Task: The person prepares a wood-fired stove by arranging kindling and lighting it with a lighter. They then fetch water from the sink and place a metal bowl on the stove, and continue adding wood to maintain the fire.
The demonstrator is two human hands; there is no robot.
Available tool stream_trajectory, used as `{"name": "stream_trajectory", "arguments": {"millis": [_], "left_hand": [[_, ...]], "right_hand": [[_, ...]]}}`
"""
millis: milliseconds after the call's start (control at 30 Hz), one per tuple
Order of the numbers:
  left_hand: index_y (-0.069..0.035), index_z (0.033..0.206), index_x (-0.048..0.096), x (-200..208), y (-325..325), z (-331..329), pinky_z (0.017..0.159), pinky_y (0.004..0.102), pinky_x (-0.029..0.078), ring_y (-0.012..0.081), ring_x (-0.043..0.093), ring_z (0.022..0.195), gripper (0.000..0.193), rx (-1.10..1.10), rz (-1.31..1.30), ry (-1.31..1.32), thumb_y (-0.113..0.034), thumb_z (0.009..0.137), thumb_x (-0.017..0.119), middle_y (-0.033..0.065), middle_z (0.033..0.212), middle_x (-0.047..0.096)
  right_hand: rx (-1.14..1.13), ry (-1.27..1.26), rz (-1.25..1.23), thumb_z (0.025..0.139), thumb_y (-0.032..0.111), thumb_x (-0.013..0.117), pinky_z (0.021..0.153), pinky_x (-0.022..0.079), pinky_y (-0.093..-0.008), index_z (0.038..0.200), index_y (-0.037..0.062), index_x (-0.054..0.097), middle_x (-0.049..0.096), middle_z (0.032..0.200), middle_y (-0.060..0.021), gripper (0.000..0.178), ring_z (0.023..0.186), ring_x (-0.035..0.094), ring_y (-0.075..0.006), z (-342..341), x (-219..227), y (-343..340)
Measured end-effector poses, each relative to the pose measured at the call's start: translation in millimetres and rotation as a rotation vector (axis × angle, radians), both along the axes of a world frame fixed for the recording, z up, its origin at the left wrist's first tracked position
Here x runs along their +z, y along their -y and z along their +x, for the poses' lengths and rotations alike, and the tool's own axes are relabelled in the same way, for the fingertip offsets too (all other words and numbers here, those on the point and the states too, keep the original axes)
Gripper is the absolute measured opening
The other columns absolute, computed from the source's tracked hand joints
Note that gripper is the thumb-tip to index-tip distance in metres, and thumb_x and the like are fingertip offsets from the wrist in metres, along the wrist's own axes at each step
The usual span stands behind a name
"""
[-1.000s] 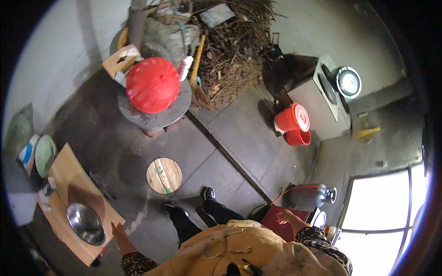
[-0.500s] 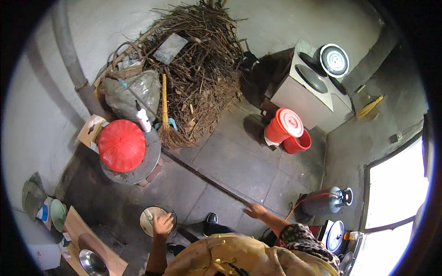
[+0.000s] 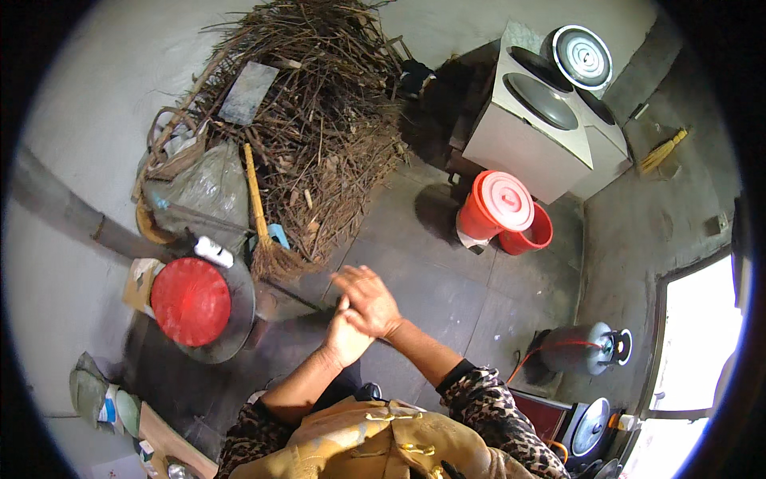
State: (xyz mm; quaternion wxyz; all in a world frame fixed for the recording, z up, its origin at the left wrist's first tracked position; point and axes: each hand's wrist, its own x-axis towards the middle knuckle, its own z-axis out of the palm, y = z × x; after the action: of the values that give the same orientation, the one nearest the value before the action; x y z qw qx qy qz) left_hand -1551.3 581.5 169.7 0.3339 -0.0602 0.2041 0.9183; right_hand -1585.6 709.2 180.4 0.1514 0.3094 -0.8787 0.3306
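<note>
The right hand (image 3: 370,302), fingers extended, touches the left hand (image 3: 348,338), whose fingers are mostly hidden: cannot tell how they curl. Apart from both, farther left, is the broom (image 3: 262,227), beside sticks (image 3: 319,144); far right, 2 buckets (image 3: 476,209).

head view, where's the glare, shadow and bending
Head view: glare whites out the window at right; same view, a dark shadow left of the lidded red bucket; also there, the wall pipe curves near the left rim.
</note>
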Motion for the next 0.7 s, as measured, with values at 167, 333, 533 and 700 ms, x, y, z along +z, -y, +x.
{"name": "stream_trajectory", "arguments": {"millis": [167, 333, 533, 700], "left_hand": [[-0.003, 0.133, 0.048, -44, -14, -149, 0.103, 0.0455, 0.041, 0.0298, 0.053, 0.123, 0.075, -0.333, -0.169, 0.033, -0.066, 0.095, 0.031, 0.0151, 0.13, 0.056], [-0.005, 0.124, 0.055, -38, 53, -273, 0.091, 0.0434, 0.05, 0.0311, 0.062, 0.106, 0.065, -0.027, -0.48, 0.271, -0.06, 0.098, 0.032, 0.0139, 0.115, 0.062], [-0.006, 0.123, 0.055, -2, 80, -391, 0.087, 0.041, 0.051, 0.0288, 0.062, 0.099, 0.062, 0.048, -0.602, 0.33, -0.06, 0.096, 0.04, 0.0106, 0.109, 0.061], [-0.006, 0.128, 0.051, 12, 9, -499, 0.088, 0.0412, 0.051, 0.0308, 0.063, 0.102, 0.062, -0.109, -0.551, 0.178, -0.058, 0.098, 0.038, 0.0123, 0.115, 0.06]], "right_hand": [[-0.531, 0.549, 0.057, 0.094, 0.04, 0.053, 0.089, 0.048, -0.0465, 0.123, 0.0036, 0.056, 0.062, 0.114, -0.0243, 0.047, 0.106, 0.058, -0.0415, -76, -179, -176], [-0.62, 1.364, 0.867, 0.092, 0.042, 0.047, 0.078, 0.052, -0.0478, 0.096, 0.0054, 0.067, 0.068, 0.093, -0.0174, 0.042, 0.09, 0.066, -0.0339, 65, -266, -382], [-1.047, 1.946, -0.998, 0.093, 0.031, 0.046, 0.072, 0.054, -0.0487, 0.101, 0.0055, 0.06, 0.065, 0.105, -0.0177, 0.03, 0.092, 0.065, -0.033, 137, -210, -461], [-1.067, 1.846, -0.866, 0.095, 0.036, 0.044, 0.059, 0.054, -0.0444, 0.094, 0.0051, 0.06, 0.067, 0.092, -0.0144, 0.035, 0.078, 0.067, -0.0301, 57, -205, -425]]}}
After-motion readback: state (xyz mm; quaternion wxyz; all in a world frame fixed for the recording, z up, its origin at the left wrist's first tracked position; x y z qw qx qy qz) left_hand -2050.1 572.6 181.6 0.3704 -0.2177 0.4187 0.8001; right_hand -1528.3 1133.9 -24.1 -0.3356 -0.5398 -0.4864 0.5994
